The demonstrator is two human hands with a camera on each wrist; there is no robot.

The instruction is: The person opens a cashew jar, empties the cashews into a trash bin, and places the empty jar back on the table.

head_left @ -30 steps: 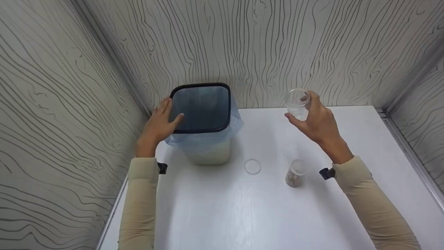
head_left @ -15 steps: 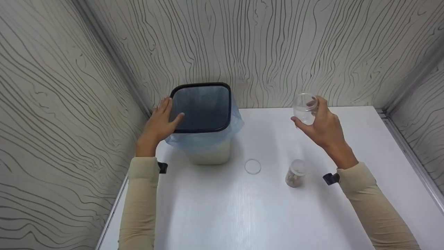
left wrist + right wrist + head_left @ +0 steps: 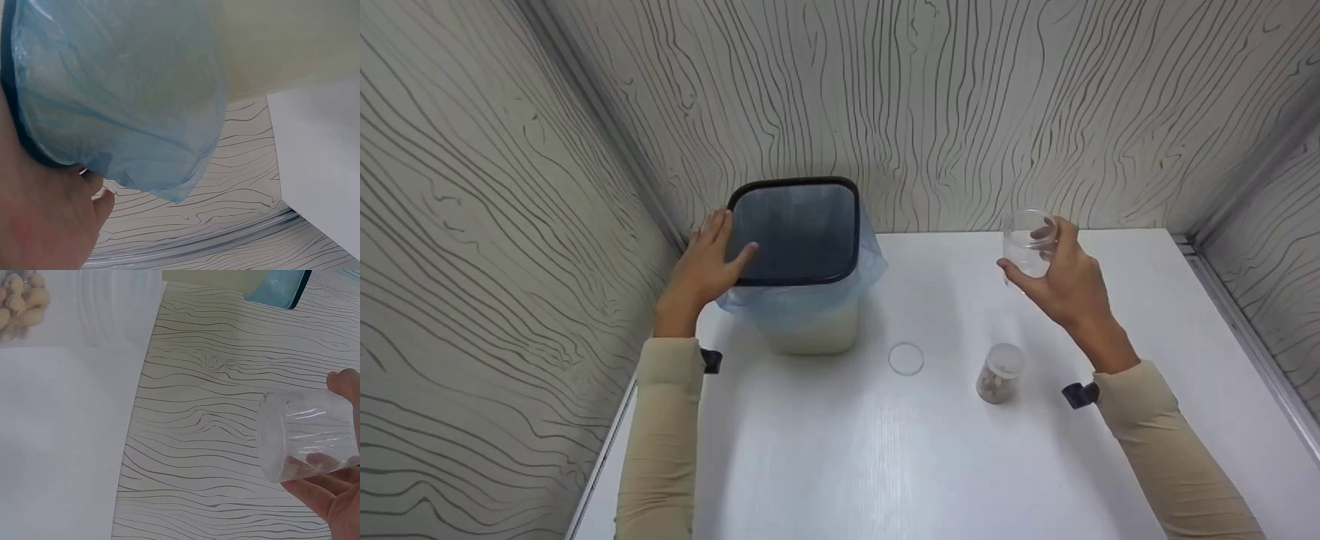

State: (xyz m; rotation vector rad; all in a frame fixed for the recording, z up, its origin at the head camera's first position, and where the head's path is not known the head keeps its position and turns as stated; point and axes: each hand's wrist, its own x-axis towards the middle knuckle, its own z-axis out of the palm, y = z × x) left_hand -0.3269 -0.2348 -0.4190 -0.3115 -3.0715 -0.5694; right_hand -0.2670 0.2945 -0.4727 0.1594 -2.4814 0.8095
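Observation:
My right hand point(image 3: 1072, 285) holds a clear plastic jar point(image 3: 1020, 255) above the back right of the table, thumb on one side and fingers on the other. In the right wrist view the jar point(image 3: 306, 422) is see-through, and no contents show inside. My left hand point(image 3: 705, 262) rests on the left rim of a bin point(image 3: 817, 334), fingers straight along the side and thumb over the mouth. A blue bag point(image 3: 802, 304) lines the bin and hangs over its outside. In the left wrist view the bag point(image 3: 124, 95) partly hides the fingertips.
Right of the bin, a clear round lid point(image 3: 906, 359) lies flat on the white table point(image 3: 825, 450). A second clear jar point(image 3: 999, 375) stands nearer, holding pale nut-like pieces point(image 3: 25, 304). Wood-grain patterned walls point(image 3: 930, 112) rise behind and at the sides.
My right hand has moved right and slightly toward me with the jar. The left hand, bin, lid and second jar have stayed in place.

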